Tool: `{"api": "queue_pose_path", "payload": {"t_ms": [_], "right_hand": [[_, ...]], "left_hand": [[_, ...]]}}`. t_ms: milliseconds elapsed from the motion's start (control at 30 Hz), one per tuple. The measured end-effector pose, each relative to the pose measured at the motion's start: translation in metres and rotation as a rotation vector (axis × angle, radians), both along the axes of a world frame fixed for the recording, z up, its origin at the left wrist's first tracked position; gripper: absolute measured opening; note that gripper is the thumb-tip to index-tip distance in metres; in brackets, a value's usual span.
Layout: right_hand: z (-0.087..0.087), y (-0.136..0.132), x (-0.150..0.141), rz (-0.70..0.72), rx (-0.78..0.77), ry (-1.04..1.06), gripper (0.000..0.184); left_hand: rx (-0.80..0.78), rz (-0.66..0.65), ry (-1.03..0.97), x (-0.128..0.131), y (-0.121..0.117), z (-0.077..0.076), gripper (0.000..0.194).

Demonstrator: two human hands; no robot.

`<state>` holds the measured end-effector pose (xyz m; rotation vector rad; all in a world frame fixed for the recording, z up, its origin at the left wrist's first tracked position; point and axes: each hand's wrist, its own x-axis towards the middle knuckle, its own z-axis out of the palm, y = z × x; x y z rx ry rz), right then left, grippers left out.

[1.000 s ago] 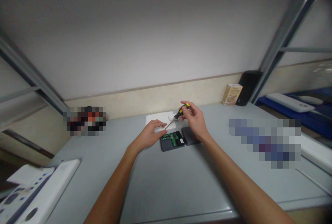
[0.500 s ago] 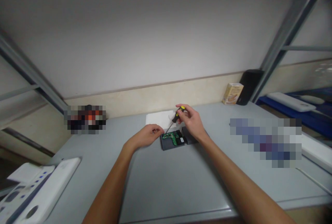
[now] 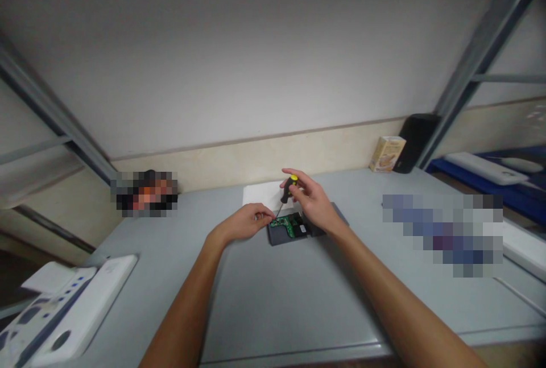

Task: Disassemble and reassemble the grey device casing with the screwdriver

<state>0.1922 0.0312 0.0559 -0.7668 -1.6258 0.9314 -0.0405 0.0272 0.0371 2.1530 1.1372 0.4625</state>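
Observation:
On the grey table lies a dark grey device case (image 3: 280, 236) with a green circuit board (image 3: 291, 226) exposed inside. My right hand (image 3: 314, 204) grips a screwdriver (image 3: 289, 190) with a black and yellow handle, held above the board. Its shaft slants down, and the tip meets the board's upper left corner. At that same corner, my left hand (image 3: 251, 221) has thumb and forefinger pinched together beside the tip; anything between them is too small to make out. A flat dark panel (image 3: 341, 217) lies right of the case, partly covered by my right hand.
White paper (image 3: 260, 193) lies behind the case. A yellow box (image 3: 387, 153) and a black speaker-like object (image 3: 416, 143) stand at the back right. White panels (image 3: 91, 305) occupy the left front. Blurred-out items (image 3: 147, 193) sit at the back left, others at right.
The screwdriver has turned more upright, its handle shifting left with my right hand. My left fingertips stay by the case's corner. The whole view has shifted slightly.

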Motion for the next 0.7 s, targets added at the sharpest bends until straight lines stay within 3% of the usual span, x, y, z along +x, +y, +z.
{"api": "queue_pose_path", "payload": {"t_ms": [233, 333, 500, 700], "right_hand": [[0.023, -0.005, -0.016, 0.022, 0.138, -0.209, 0.023], [0.026, -0.002, -0.027, 0.06, 0.129, -0.173, 0.011], [0.011, 0.001, -0.045, 0.195, -0.037, 0.099, 0.024], [0.01, -0.007, -0.053, 0.26, -0.115, 0.201, 0.04]], "left_hand": [[-0.002, -0.006, -0.002, 0.002, 0.001, -0.002, 0.026], [-0.025, 0.0, -0.012, 0.002, 0.001, -0.002, 0.025], [-0.024, 0.015, -0.005, 0.005, -0.002, 0.002, 0.024], [-0.019, 0.005, -0.003, 0.006, -0.004, 0.004, 0.021]]}}
